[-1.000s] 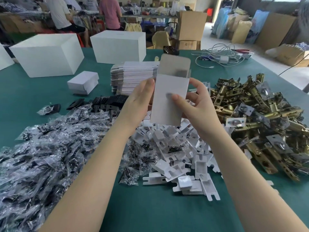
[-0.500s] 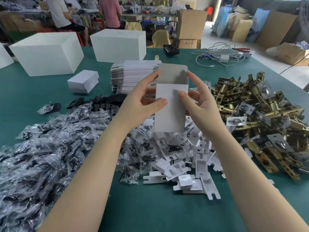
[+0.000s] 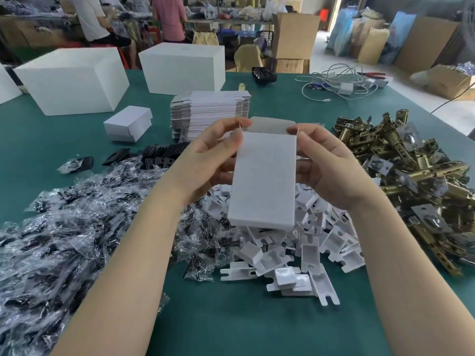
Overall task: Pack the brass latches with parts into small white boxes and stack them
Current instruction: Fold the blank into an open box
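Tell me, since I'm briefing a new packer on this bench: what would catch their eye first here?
First, the small white box held upright at centre, top flap open, gripped by the left hand and right hand. To the right glints a heap of brass latches; to the left sprawls a mass of clear parts bags, with white plastic inserts piled just below the box.

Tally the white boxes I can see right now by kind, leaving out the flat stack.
Large white boxes at the table's far side: 3 (one cut off at the left edge)
Small closed boxes, stacked: 2
Small box held in both hands: 1
Total: 6
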Demonstrator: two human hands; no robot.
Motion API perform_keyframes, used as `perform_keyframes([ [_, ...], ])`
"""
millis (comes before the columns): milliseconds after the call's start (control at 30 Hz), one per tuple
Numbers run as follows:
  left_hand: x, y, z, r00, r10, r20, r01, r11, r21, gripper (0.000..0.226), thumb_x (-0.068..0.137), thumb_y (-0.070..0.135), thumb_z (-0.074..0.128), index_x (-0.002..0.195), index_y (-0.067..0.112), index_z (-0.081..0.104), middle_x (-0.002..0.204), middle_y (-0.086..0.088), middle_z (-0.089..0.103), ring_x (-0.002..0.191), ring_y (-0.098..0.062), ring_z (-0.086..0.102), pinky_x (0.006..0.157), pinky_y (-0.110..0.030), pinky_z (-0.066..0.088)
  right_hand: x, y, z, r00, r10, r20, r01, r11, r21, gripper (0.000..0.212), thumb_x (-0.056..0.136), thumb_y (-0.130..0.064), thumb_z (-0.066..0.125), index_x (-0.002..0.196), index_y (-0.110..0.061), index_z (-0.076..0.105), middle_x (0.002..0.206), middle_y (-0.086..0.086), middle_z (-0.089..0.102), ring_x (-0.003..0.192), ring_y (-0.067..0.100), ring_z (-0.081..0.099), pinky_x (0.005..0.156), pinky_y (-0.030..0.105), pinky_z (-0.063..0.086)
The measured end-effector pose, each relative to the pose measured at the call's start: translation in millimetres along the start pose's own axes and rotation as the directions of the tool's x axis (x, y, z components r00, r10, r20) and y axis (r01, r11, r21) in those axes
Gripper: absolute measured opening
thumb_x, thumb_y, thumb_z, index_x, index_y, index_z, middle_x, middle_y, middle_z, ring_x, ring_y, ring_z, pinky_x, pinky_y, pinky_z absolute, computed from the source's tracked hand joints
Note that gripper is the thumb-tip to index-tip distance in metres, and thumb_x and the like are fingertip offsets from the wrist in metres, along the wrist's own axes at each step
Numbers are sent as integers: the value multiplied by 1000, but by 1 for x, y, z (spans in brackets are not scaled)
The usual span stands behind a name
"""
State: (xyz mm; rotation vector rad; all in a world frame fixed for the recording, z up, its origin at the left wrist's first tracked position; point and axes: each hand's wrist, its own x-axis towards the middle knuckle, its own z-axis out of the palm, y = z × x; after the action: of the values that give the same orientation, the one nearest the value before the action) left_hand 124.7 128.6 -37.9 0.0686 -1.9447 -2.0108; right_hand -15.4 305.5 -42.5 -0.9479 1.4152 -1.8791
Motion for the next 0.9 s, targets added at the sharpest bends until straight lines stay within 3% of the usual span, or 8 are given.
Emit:
perform_keyframes([
  [133,-3,6,8,998,-58,24,61,985,-162,12,94,40,65,89,33,73,83,4,61,70,-13,51,60,-25,44,-2,-1,3,998,-9,62,5,998,61,12,82,-41,65,88,-33,73,83,-6,71,65,11,62,63,25,56],
  [233,-4,9,16,997,-69,-32,60,972,-226,22,65,49,70,77,31,75,81,2,54,77,-18,38,67,-31,29,-3,-2,10,996,-37,84,29,996,89,15,87,-39,59,87,-35,74,82,-10,71,66,8,64,63,22,55],
  [300,-4,11,21,995,-78,-57,63,970,-235,29,58,52,68,75,29,74,77,7,59,81,-16,45,73,-32,37,-3,-2,12,995,-43,92,33,994,108,19,92,-37,55,86,-35,73,80,-10,70,66,7,64,63,21,53],
  [367,-2,11,21,988,-90,-126,70,985,-155,36,61,56,61,85,30,66,86,14,62,100,-15,54,100,-39,44,-2,-1,13,993,-57,101,44,992,121,15,93,-36,59,86,-30,71,81,-6,68,69,12,61,64,24,53],
  [467,0,9,17,975,-108,-194,101,994,-45,38,68,60,49,97,36,49,113,12,49,140,-22,38,123,-47,23,1,3,16,998,-47,30,43,992,120,13,82,-38,70,83,-25,67,81,2,62,72,20,51,65,28,49],
  [567,2,7,18,958,-70,-279,53,996,-66,42,64,59,52,94,29,51,103,9,52,125,-24,48,117,-46,33,3,7,22,996,-51,-71,60,989,136,15,74,-39,73,74,-26,65,78,3,57,68,18,47,60,26,47],
  [733,8,3,23,914,107,-391,-196,961,-195,43,56,48,69,79,13,62,73,5,68,75,-19,56,70,-36,42,2,3,33,934,-155,-322,163,987,-1,14,75,-36,73,71,-25,65,72,1,63,65,20,48,56,27,44],
  [900,14,-8,24,818,189,-543,-256,965,-51,15,82,24,74,84,10,70,82,-8,70,73,-23,62,66,-35,52,2,0,34,943,102,-316,-123,991,-50,35,96,-50,54,102,-17,62,86,1,68,72,22,56,68,36,45],
])
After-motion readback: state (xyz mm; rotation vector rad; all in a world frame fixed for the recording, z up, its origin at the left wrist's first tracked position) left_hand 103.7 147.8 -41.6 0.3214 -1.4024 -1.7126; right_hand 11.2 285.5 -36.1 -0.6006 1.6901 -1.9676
